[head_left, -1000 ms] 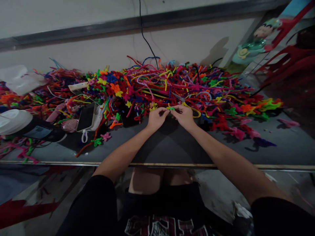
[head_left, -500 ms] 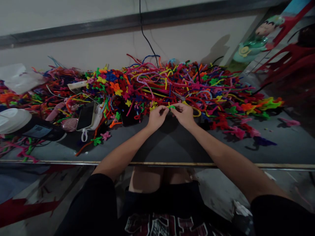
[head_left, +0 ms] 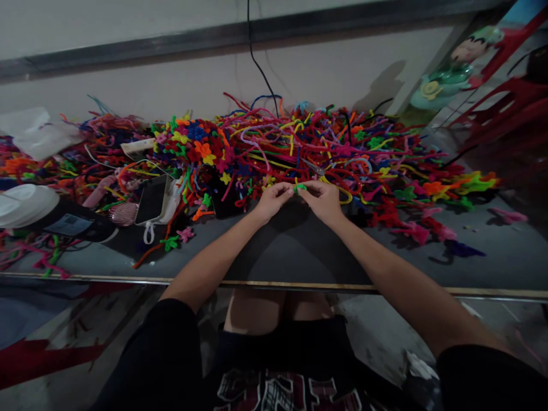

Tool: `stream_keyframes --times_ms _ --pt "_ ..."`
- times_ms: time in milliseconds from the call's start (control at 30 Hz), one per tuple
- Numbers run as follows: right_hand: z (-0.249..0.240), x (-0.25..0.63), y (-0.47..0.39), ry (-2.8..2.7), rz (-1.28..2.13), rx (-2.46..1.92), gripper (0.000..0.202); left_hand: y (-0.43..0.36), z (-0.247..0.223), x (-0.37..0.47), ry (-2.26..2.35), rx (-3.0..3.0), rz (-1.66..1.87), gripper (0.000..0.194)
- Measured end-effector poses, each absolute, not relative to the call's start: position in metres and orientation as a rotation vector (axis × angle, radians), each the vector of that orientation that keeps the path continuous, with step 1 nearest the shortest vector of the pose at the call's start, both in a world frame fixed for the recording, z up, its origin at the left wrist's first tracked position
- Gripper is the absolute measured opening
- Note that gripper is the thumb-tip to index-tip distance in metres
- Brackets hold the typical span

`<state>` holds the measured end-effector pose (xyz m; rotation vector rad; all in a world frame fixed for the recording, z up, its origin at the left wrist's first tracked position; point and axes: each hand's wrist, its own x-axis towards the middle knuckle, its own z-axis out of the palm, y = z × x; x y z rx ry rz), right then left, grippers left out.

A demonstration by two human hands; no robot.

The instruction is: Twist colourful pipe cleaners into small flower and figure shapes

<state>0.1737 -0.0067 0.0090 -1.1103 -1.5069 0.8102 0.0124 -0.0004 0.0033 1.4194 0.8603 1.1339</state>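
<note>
Between my fingertips is a small green pipe cleaner piece [head_left: 299, 187], bent into what looks like a little flower; a bit of yellow shows at its left side. My left hand [head_left: 274, 201] pinches it from the left, thumb and forefinger closed. From the right, my right hand [head_left: 323, 200] grips it with thumb and fingers. Both hands are raised at the front edge of a big heap of coloured pipe cleaners [head_left: 274, 142]. Just behind my right hand lies a pair of scissors with yellow handles [head_left: 346, 197], partly covered by the hand.
On the left are a phone [head_left: 152, 200], a pink hairbrush [head_left: 124, 214] and a dark cup with a white lid [head_left: 25, 205] lying tilted. Finished pipe cleaner flowers [head_left: 413, 231] lie at right on the grey table [head_left: 299, 257]. Red chairs [head_left: 500, 114] stand beyond the right end.
The view has shifted slightly, so the table items appear a little further right. My left hand's fingers have straightened somewhat around the green piece; both hands keep their hold.
</note>
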Motion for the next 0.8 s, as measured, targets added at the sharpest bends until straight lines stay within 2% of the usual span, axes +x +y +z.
stream_keyframes --times_ms 233,367,600,800 --pt "0.013 0.179 -0.002 -1.362 1.226 -1.201 0.038 0.0 0.001 0.015 0.959 1.511 1.158 0.026" --pt "0.012 0.177 -0.002 -1.29 1.3 -1.199 0.038 0.0 -0.003 0.019 1.051 1.634 1.201 0.019" --pt "0.003 0.177 0.0 -1.387 1.002 -1.235 0.034 -0.006 0.004 0.018 1.24 1.553 1.373 0.024" --pt "0.008 0.177 -0.004 -1.591 0.646 -1.243 0.017 -0.011 0.01 0.018 1.319 1.651 1.361 0.021"
